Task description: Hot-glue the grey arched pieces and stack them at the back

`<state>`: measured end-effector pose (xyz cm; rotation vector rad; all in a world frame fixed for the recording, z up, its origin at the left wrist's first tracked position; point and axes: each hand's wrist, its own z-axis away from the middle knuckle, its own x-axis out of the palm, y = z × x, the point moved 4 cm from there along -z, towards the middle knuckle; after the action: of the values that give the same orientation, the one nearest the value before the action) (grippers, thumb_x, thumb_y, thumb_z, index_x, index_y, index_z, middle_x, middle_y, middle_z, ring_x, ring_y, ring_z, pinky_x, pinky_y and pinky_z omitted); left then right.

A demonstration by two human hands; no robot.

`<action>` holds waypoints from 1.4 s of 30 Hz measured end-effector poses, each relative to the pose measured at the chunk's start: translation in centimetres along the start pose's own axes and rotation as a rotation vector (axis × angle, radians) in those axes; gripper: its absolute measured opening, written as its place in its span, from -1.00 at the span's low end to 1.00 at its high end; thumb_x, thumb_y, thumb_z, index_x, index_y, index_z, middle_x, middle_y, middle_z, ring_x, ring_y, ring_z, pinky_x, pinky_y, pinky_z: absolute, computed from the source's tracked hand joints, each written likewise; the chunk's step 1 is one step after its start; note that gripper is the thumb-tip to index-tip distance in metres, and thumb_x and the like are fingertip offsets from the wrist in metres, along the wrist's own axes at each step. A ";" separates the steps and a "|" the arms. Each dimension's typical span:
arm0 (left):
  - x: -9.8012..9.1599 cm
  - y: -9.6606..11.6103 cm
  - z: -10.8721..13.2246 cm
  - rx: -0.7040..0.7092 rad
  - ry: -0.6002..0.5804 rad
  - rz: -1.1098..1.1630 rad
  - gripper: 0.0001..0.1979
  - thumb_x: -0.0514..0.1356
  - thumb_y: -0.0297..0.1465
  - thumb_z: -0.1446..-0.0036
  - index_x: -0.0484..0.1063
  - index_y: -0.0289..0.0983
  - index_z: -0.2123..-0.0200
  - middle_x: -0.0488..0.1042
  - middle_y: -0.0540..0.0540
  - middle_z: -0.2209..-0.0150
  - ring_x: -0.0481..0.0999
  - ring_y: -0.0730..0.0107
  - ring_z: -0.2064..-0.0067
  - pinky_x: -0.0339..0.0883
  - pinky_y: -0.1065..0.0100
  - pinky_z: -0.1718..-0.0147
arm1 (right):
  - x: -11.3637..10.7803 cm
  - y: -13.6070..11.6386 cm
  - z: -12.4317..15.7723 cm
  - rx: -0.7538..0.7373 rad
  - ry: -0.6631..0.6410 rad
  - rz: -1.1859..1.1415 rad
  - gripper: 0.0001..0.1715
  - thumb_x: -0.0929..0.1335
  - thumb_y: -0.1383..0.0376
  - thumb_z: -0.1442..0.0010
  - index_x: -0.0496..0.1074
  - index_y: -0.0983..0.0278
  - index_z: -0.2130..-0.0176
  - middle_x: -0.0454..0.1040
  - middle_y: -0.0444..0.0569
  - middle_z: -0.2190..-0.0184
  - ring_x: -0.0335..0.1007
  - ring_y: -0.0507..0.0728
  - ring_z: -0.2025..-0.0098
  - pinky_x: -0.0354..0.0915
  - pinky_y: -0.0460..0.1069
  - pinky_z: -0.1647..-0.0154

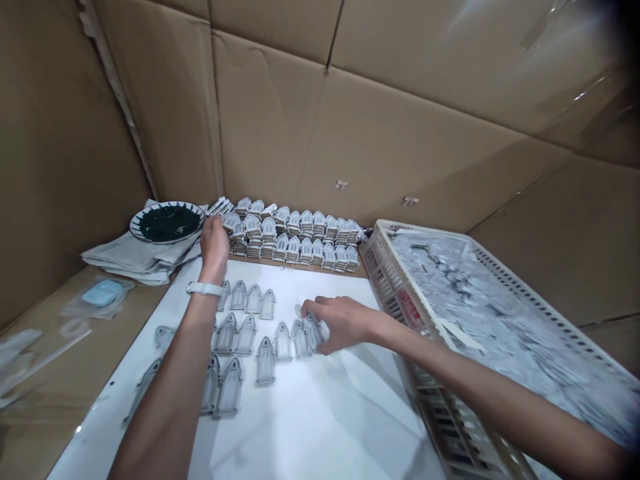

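Observation:
Several small grey arch-shaped pieces (265, 361) lie in loose rows on the white board (320, 427). My right hand (340, 323) curls its fingers round one arched piece (313, 331) at the right end of a row. Behind the board stand several stacks of similar arched pieces (306, 249). My left hand (215, 245) is at the left end of these stacks, beside a piece there; its fingers are held together, and what they hold, if anything, is hidden. A pale band (206, 289) circles my left wrist.
A patterned plate (169, 223) with dark green contents rests on folded cloths (135, 259) at the left. Nearby lies a light blue object (103, 292) in plastic. A crate (400, 293) full of plastic-wrapped items borders the right side. Cardboard walls (320, 133) enclose the space.

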<state>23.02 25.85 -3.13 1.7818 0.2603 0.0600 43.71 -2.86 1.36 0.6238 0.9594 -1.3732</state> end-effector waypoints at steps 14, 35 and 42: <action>0.2 -0.8 -0.5 -0.048 0.044 0.040 -0.64 0.06 -0.16 -0.49 0.56 -0.25 0.03 0.65 -0.23 -0.07 0.59 0.02 -0.16 0.39 0.13 -0.33 | 0.2 -2.0 -1.1 -0.047 -0.027 0.016 -0.09 0.56 -0.08 -0.10 0.36 0.09 -0.32 0.60 0.11 -0.11 0.66 0.40 0.05 0.43 0.14 0.08; -0.6 0.1 -0.2 -0.084 0.060 0.146 -0.72 0.12 -0.20 -0.52 0.55 -0.23 0.13 0.63 -0.21 0.03 0.55 -0.04 -0.21 0.32 0.08 -0.38 | 0.1 -6.4 -2.3 -0.064 0.012 0.107 -0.10 0.51 -0.10 -0.15 0.40 0.19 -0.33 0.65 0.16 -0.05 0.69 0.45 0.08 0.41 0.17 0.13; -0.8 0.1 -0.1 -0.089 0.071 0.197 -0.72 0.10 -0.20 -0.50 0.54 -0.23 0.14 0.63 -0.17 0.09 0.58 0.03 -0.11 0.35 0.10 -0.33 | 0.0 -6.9 -2.7 -0.072 0.012 0.136 -0.18 0.51 -0.06 -0.16 0.45 0.21 -0.28 0.67 0.16 -0.02 0.70 0.44 0.10 0.37 0.15 0.16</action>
<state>22.28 25.77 -2.88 1.7138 0.1298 0.2725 36.40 -1.53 1.17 0.6323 0.9540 -1.2110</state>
